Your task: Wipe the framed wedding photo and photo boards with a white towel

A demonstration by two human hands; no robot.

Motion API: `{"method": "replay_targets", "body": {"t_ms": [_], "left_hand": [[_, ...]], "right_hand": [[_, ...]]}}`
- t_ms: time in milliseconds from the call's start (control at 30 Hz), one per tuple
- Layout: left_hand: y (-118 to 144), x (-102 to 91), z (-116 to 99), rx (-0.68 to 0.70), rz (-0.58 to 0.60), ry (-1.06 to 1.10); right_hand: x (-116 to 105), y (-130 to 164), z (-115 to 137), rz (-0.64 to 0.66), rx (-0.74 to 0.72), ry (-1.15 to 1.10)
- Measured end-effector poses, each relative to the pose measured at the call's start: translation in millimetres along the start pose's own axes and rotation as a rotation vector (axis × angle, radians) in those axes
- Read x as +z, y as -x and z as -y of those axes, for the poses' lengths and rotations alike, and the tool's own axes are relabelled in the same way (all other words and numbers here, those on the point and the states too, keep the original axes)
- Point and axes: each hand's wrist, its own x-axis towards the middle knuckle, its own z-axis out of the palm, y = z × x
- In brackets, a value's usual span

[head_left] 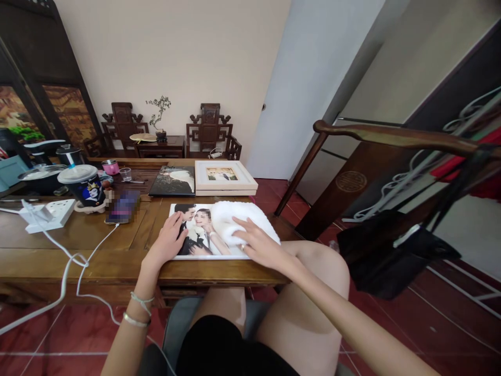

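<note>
Although its left end is cut off by the view's edge, the wooden table (125, 251) forms the largest support, its front edge just before the seated person's knees. A dark wooden chair (351, 181) at right is likewise cropped, and the black bag (379, 250) hanging beside it is too dark for its contents to be made out. On the table, near the front edge, lies the photo panel (199, 241), a flat white-edged print of two people; much of its right portion is hidden. Behind it stand, side by side, a white framed picture (226, 177) and a dark picture panel (172, 181). The fluffy white cloth (256, 214) covers the photo panel's right portion, bunched, with its underside unseen. The left hand (169, 239) lies flat on the print's left side, fingers slightly parted and grasping nothing. The right hand (256, 241) rests on the cloth, fingers partly extended; whether they pinch the fabric or merely press it cannot be told. Farther left stands a lidded drink cup (82, 188) with a straw, beside a phone (123, 206) whose screen is obscured by pixelation. Smallest is the ring (242, 247) on the right hand, its detail indistinct.
</note>
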Motion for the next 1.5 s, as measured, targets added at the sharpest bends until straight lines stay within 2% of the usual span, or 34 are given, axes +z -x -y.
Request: {"method": "replay_targets", "body": {"t_ms": [167, 300, 400, 667, 800, 933, 1133, 1233, 1367, 1500], "left_hand": [[-1, 1.5, 1, -0.013, 0.001, 0.006], [0, 2.2, 3, 0.001, -0.001, 0.004], [0, 1.7, 4, 0.012, 0.005, -0.009], [0, 0.9, 7, 0.061, -0.019, -0.023], [-1, 1.8, 10, 0.060, -0.016, -0.031], [-2, 2.6, 10, 0.050, -0.014, -0.032], [-1, 1.7, 3, 0.006, -0.023, -0.016], [1, 0.0, 0, 0.019, -0.032, -0.017], [1, -1.9, -2, 0.020, -0.013, -0.029], [0, -1.5, 2, 0.039, -0.014, -0.028]], "right_hand": [[-9, 59, 43, 0.042, -0.080, -0.025], [-13, 62, 49, 0.084, -0.126, 0.005], [-14, 38, 37, 0.099, -0.099, 0.004], [-1, -64, -19, 0.041, 0.007, 0.116], [1, -83, -28, -0.009, 0.065, 0.123], [1, -58, -15, 0.004, 0.035, 0.090], [-2, 27, 30, -0.018, -0.074, 0.010], [-8, 54, 48, 0.009, -0.133, -0.015], [-14, 49, 53, 0.059, -0.153, -0.036], [-11, 5, 31, 0.076, -0.092, -0.023]]}}
